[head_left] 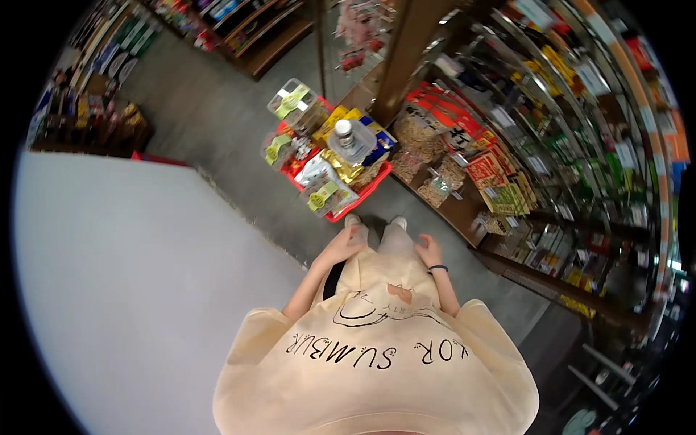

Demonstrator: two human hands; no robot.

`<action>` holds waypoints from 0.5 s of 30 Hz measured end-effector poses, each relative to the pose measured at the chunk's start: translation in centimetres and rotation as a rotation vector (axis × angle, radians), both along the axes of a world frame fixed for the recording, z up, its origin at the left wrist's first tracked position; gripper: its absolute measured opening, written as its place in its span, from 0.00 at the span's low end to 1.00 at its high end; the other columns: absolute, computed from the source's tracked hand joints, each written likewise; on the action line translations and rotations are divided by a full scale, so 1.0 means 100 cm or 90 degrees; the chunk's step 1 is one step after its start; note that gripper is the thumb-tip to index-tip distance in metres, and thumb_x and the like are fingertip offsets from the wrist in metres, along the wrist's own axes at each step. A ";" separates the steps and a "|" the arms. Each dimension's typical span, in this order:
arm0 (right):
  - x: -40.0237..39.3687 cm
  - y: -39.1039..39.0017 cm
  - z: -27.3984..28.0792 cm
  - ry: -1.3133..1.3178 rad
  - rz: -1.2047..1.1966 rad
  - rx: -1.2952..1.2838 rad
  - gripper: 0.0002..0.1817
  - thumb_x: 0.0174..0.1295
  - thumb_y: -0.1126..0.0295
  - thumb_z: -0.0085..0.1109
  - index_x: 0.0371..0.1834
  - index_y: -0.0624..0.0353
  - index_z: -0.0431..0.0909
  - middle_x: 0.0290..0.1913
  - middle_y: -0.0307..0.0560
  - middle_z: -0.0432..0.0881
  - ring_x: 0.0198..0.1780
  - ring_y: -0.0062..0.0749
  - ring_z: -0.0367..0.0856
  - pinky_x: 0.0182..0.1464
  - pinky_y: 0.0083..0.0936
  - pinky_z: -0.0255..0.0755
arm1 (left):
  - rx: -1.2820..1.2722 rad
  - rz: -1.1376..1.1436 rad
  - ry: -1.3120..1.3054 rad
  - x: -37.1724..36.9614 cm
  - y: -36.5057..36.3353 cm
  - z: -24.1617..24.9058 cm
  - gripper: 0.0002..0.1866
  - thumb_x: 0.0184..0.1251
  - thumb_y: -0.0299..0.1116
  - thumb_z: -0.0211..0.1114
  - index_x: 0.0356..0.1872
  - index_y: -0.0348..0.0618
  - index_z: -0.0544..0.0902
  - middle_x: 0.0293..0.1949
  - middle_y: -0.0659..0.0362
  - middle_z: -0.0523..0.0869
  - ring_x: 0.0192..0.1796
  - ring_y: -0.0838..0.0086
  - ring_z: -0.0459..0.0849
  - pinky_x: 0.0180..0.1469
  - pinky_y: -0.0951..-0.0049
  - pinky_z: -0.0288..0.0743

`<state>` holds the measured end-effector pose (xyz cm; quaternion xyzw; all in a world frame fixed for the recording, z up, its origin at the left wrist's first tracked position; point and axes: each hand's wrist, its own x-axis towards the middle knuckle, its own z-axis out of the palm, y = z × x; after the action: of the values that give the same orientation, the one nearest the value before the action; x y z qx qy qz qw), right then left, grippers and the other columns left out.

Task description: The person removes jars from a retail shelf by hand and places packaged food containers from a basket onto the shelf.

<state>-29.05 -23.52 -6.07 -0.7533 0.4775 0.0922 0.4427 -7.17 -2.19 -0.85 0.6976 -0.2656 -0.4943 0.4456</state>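
My left hand (345, 245) hangs in front of my left thigh, fingers loosely stretched, holding nothing I can see. By my right thigh is my right hand (429, 251), its fingers apart and nothing in them. Just beyond my feet, on the floor, stands a red shopping basket (374, 187), apart from both hands. It is heaped with clear plastic tubs with green labels (296, 101), a silver bag (317, 172), a gold packet (341, 167), and a white-capped container (344, 130) on top of a clear lid. The lower contents are hidden.
Close on the right runs a long shelf (442, 201) with food packets, including red bags (446, 109). A large pale surface (130, 290) fills the left side. Grey floor (217, 123) leads toward more stocked shelves (272, 40) at the back.
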 end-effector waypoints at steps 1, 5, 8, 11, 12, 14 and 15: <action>-0.004 0.001 0.007 -0.011 0.012 -0.007 0.24 0.52 0.62 0.60 0.52 0.60 0.70 0.52 0.58 0.74 0.55 0.48 0.73 0.56 0.35 0.67 | 0.023 -0.039 -0.020 -0.001 0.004 -0.004 0.35 0.55 0.45 0.64 0.59 0.30 0.64 0.56 0.43 0.71 0.58 0.59 0.72 0.60 0.66 0.65; -0.018 0.002 0.030 -0.070 0.016 -0.095 0.24 0.53 0.62 0.60 0.53 0.59 0.70 0.51 0.59 0.74 0.54 0.51 0.73 0.55 0.35 0.67 | 0.060 -0.186 -0.110 0.004 -0.003 -0.002 0.33 0.57 0.46 0.64 0.56 0.32 0.67 0.54 0.45 0.74 0.57 0.60 0.73 0.58 0.67 0.66; -0.030 -0.001 0.039 -0.095 -0.032 -0.126 0.23 0.54 0.62 0.59 0.53 0.57 0.70 0.51 0.55 0.76 0.53 0.47 0.74 0.55 0.33 0.68 | 0.074 -0.263 -0.182 0.009 -0.021 -0.013 0.33 0.57 0.46 0.65 0.57 0.33 0.67 0.56 0.44 0.73 0.59 0.57 0.72 0.58 0.66 0.67; -0.051 -0.008 0.067 -0.100 -0.055 -0.145 0.22 0.56 0.62 0.57 0.53 0.58 0.69 0.51 0.55 0.75 0.54 0.48 0.74 0.55 0.34 0.68 | 0.054 -0.299 -0.225 0.005 -0.061 -0.008 0.32 0.56 0.46 0.63 0.56 0.34 0.68 0.53 0.42 0.75 0.58 0.54 0.73 0.58 0.64 0.67; -0.061 -0.010 0.077 -0.122 -0.065 -0.177 0.22 0.56 0.63 0.57 0.53 0.57 0.69 0.50 0.57 0.75 0.52 0.52 0.73 0.53 0.36 0.69 | 0.039 -0.319 -0.235 -0.002 -0.078 0.002 0.32 0.56 0.46 0.63 0.56 0.34 0.68 0.53 0.42 0.75 0.58 0.54 0.73 0.58 0.64 0.67; -0.080 -0.019 0.093 -0.148 -0.090 -0.221 0.21 0.56 0.64 0.57 0.52 0.56 0.70 0.50 0.58 0.74 0.51 0.56 0.72 0.51 0.38 0.69 | 0.028 -0.339 -0.275 -0.021 -0.114 0.030 0.32 0.57 0.46 0.62 0.57 0.35 0.67 0.53 0.42 0.75 0.58 0.54 0.73 0.58 0.64 0.67; -0.091 -0.025 0.101 -0.158 -0.100 -0.242 0.20 0.56 0.64 0.56 0.52 0.56 0.69 0.49 0.58 0.75 0.51 0.55 0.73 0.51 0.39 0.70 | 0.007 -0.366 -0.278 -0.034 -0.132 0.042 0.31 0.58 0.45 0.62 0.57 0.35 0.66 0.53 0.42 0.75 0.58 0.54 0.73 0.58 0.65 0.66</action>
<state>-38.16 -25.99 4.05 -0.7892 0.4854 -0.1270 0.3543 -10.56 -15.35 3.31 0.6858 -0.5370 -0.4404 0.2174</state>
